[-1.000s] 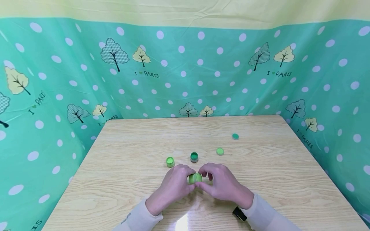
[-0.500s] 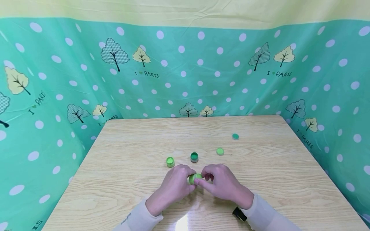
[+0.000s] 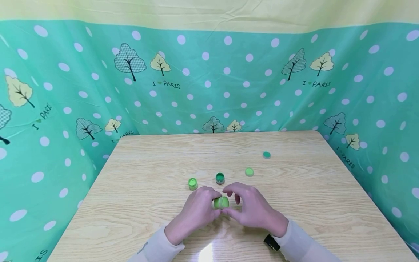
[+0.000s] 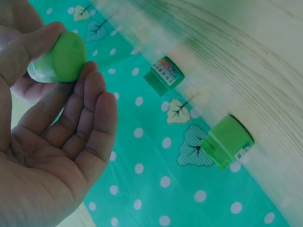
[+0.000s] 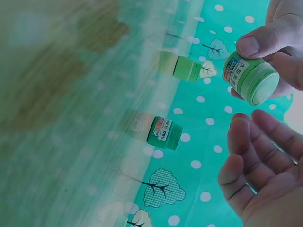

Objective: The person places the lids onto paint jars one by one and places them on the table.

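Now L hand (image 3: 200, 207) grips grn jar (image 3: 221, 202), R hand (image 3: 250, 205) half-spread; label (image 5: 237, 71) clear R-wrist cam only.

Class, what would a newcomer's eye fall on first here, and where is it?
The teal curtain, with pale dots and printed trees, fills the background behind the wooden table. Next, the left hand holds a light-green jar in the lower middle of the head view, the right hand close by. Just beyond stand an open lime jar and an open dark-green jar.

A jar (image 3: 221, 202) sits in the left hand (image 3: 200, 207); two pots (image 3: 193, 184) stand beyond it, two lids (image 3: 249, 171) beyond the right hand (image 3: 251, 206).
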Demonstrator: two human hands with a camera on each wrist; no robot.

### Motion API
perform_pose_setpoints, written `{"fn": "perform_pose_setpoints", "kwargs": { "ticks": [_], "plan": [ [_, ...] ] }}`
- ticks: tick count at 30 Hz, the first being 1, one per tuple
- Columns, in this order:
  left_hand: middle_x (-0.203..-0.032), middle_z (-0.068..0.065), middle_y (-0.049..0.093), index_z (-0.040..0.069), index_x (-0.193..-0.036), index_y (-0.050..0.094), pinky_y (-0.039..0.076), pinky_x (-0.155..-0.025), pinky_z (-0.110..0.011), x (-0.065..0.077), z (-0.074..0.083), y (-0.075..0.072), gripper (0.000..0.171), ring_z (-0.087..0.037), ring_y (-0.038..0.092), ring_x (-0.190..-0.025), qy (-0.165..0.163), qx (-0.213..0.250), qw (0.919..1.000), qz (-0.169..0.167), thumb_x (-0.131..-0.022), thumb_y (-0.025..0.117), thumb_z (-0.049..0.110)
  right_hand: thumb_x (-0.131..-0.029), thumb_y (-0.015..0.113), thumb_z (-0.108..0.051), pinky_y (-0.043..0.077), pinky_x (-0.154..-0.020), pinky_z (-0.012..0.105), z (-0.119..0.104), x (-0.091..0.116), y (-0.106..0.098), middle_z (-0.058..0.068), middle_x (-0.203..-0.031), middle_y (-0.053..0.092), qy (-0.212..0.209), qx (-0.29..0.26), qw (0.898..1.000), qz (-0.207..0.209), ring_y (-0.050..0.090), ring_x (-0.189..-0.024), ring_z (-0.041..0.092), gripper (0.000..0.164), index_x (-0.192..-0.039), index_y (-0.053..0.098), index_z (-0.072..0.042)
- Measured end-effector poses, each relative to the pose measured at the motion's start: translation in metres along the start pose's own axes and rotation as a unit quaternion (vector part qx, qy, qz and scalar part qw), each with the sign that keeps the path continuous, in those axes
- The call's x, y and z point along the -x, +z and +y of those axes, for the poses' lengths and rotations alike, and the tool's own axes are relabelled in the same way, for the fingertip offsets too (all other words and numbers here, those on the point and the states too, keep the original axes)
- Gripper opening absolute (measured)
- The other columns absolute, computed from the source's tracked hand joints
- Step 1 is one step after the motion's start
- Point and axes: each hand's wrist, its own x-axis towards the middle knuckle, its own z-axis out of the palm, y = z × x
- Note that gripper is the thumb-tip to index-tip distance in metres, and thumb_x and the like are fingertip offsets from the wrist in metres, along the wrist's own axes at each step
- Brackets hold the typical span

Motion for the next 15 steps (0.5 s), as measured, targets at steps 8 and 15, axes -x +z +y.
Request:
{"fn": "perform_pose_setpoints", "kwargs": {
  "ticks": [8, 15],
  "plan": [
    [-0.084, 0.005, 0.072, 0.014, -0.088, 0.078, 0.052, -0.067, -0.021, -0.0001, -0.0003, -0.0004, 0.024, -0.007, 0.063, -0.078, 0.001, 0.009, 1.0, 0.003, -0.07, 0.093, 0.013, -0.076, 0.088, -0.012, 0.052, -0.061, 0.021, 0.0009, -0.0007, 0.0009, -0.006, -0.106, 0.072, -0.044, -0.019, 0.999, -0.002, 0.057, -0.077, 0.0, 0.042, -0.114, 0.07, -0.009],
    [-0.086, 0.005, 0.073, 0.016, -0.089, 0.079, 0.053, -0.069, -0.022, 0.0002, -0.0001, -0.001, 0.023, -0.007, 0.063, -0.08, 0.005, 0.007, 1.0, 0.004, -0.071, 0.093, 0.012, -0.075, 0.089, -0.01, 0.052, -0.059, 0.024, 0.0009, 0.0003, 0.0028, -0.008, -0.095, 0.071, -0.036, -0.018, 0.999, 0.006, 0.058, -0.072, 0.004, 0.037, -0.108, 0.072, -0.013]
  ]
}}
